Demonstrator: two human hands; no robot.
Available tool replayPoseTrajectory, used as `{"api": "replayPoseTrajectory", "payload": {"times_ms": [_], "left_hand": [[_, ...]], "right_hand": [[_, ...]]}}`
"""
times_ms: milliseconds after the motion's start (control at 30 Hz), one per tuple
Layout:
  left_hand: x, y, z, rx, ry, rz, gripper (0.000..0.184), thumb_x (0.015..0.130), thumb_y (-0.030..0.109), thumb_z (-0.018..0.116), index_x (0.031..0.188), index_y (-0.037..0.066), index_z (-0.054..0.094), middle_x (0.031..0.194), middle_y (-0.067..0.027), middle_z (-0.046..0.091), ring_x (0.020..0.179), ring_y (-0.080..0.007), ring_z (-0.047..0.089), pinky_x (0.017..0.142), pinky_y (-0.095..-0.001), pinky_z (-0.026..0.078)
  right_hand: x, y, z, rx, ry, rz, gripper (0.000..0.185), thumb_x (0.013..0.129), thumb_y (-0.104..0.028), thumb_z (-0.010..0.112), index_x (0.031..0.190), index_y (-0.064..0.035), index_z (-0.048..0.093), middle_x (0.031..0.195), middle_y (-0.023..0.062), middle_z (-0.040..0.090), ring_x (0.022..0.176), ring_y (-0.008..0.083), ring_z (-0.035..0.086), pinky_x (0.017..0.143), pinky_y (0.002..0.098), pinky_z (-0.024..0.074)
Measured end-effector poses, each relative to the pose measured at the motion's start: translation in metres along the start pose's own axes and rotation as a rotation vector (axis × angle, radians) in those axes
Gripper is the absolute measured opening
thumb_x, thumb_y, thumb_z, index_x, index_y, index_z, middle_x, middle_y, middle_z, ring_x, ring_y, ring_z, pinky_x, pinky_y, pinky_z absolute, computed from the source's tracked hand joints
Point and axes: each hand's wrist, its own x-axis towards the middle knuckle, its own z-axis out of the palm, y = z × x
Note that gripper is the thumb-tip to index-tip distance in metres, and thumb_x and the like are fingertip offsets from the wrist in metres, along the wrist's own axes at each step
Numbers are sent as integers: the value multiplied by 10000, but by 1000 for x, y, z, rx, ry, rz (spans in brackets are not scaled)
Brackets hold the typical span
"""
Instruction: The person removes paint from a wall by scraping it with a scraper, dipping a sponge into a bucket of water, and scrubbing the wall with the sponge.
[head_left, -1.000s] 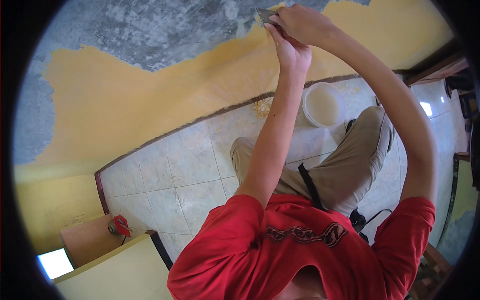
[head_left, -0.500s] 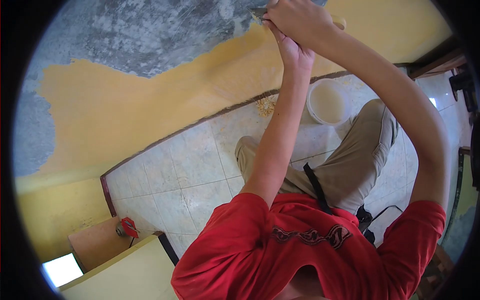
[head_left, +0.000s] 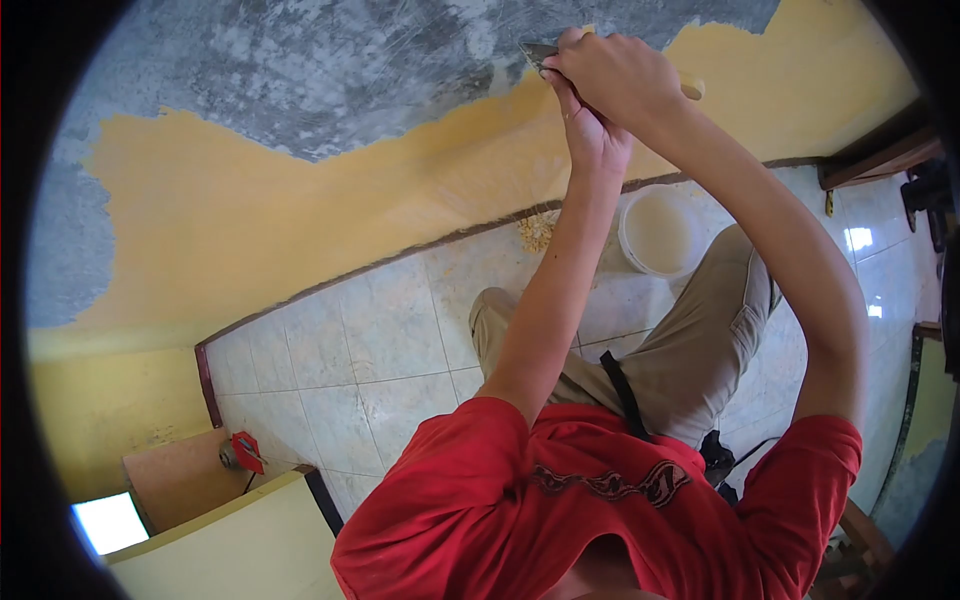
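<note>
Grey metal blade showing, a scraper [head_left: 538, 57] sits at twelve o'clock, by the ragged border of grey and yellow on the wall [head_left: 300, 220]. Both hands meet there: the right hand [head_left: 625, 88] is closed round it, pale handle jutting at three o'clock; the left hand [head_left: 597, 145] is half curled beneath, its grip partly hidden, so I cannot tell. Floor-standing at two o'clock: a whitish bucket [head_left: 660, 232], yellowish flakes [head_left: 538, 232] at its nine.

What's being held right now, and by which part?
A scraper with a grey metal blade and pale yellow handle: the right hand grips the handle; the left hand is at the blade end, its exact hold hidden.
</note>
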Motion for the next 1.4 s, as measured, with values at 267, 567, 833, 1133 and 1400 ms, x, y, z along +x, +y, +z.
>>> {"api": "replayPoseTrajectory", "payload": {"times_ms": [267, 567, 833, 1133, 1400], "left_hand": [[-12, 21, -5, -82, 102, -60, 408, 1021, 464, 412, 1247, 160, 564, 1200, 18, 630, 1112, -134, 611, 963, -326, 528], [-7, 26, -20, -58, 15, -40, 348, 1018, 436, 448, 1203, 173, 581, 1185, 34, 640, 1103, -131, 603, 973, -323, 504], [-16, 30, -16, -134, 40, -5, 311, 1048, 349, 452, 1263, 144, 542, 1244, -12, 617, 1141, -157, 594, 976, -358, 496], [-135, 97, -112, 598, 320, -508, 430, 1002, 393, 536, 1272, 58, 549, 1232, -87, 618, 1098, -249, 628, 965, -482, 511], [-306, 164, -230, 1105, 657, -553, 375, 980, 312, 580, 1185, -2, 590, 1067, -113, 650, 966, -225, 661, 790, -373, 583]], "right_hand": [[-8, -5, 17, 148, 115, -9, 399, 979, -334, 526, 931, 45, 643, 835, 155, 705, 789, 332, 716, 637, 407, 590], [-9, -5, 15, 113, 140, -29, 408, 978, -345, 529, 880, 37, 635, 760, 170, 693, 746, 313, 718, 615, 395, 590], [-1, -24, 23, 101, 108, -41, 391, 989, -315, 506, 848, 30, 624, 727, 188, 671, 686, 356, 694, 594, 429, 572], [-53, -11, 110, 524, -164, 5, 349, 974, -273, 494, 936, 62, 583, 744, 259, 655, 662, 453, 648, 641, 499, 528], [-32, -27, 36, 1218, -90, 110, 327, 1003, -272, 497, 871, 25, 530, 579, 74, 566, 468, 174, 566, 481, 332, 466]]}}
